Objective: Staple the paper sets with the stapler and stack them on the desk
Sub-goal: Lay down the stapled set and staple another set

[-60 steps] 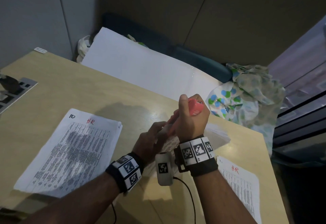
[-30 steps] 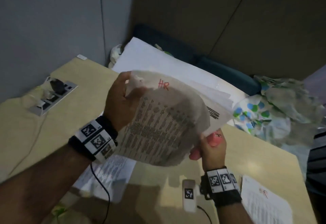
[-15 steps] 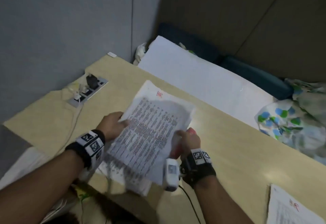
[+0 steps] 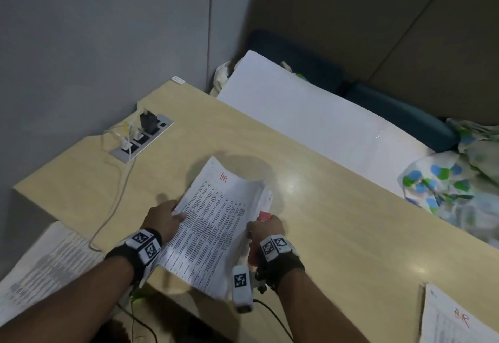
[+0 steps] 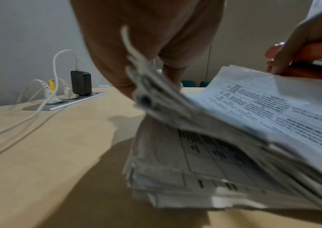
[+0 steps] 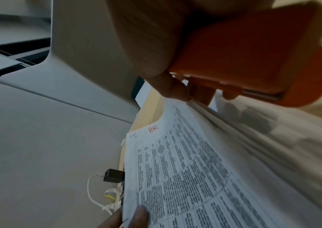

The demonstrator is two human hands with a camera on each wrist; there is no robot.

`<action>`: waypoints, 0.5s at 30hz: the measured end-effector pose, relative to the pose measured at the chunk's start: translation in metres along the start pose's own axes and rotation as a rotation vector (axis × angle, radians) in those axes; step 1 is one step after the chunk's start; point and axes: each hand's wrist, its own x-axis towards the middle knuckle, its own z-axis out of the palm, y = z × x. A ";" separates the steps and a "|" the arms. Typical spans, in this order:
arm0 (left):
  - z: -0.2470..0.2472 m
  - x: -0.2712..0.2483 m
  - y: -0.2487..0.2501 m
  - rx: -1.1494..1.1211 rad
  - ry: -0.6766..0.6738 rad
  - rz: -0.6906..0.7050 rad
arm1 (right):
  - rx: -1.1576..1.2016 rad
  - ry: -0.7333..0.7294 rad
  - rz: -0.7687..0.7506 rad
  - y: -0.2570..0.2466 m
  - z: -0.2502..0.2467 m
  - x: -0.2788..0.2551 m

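Note:
A stapled paper set [image 4: 216, 224] marked "HR" in red hangs low over the beige desk [image 4: 337, 207], its far corner near the surface. My left hand [image 4: 172, 214] pinches its left edge, thumb on top; in the left wrist view the sheets [image 5: 234, 123] fan out below my fingers [image 5: 146, 46]. My right hand [image 4: 266, 228] grips a red stapler [image 4: 263, 215] at the set's right edge. The right wrist view shows the stapler [image 6: 253, 54] in my fist, just above the printed page [image 6: 185, 169].
A power strip [image 4: 143, 137] with plugs and white cables sits at the desk's far left. Another printed stack [image 4: 46, 267] lies at the lower left, and one more "HR" set [image 4: 459, 318] at the lower right. A white board [image 4: 310, 116] and patterned cloth [image 4: 445, 180] lie behind the desk.
The paper set was held up in the air a second ago; both hands have lowered it toward the desk's left part. The stapler stayed in my right hand.

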 end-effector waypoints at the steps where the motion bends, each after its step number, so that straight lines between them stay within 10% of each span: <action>1: 0.001 0.000 0.001 -0.005 -0.001 0.008 | 0.016 0.012 -0.005 0.000 0.002 0.000; 15: 0.028 -0.007 0.027 -0.129 -0.026 0.067 | 0.066 0.193 0.022 0.037 -0.044 0.023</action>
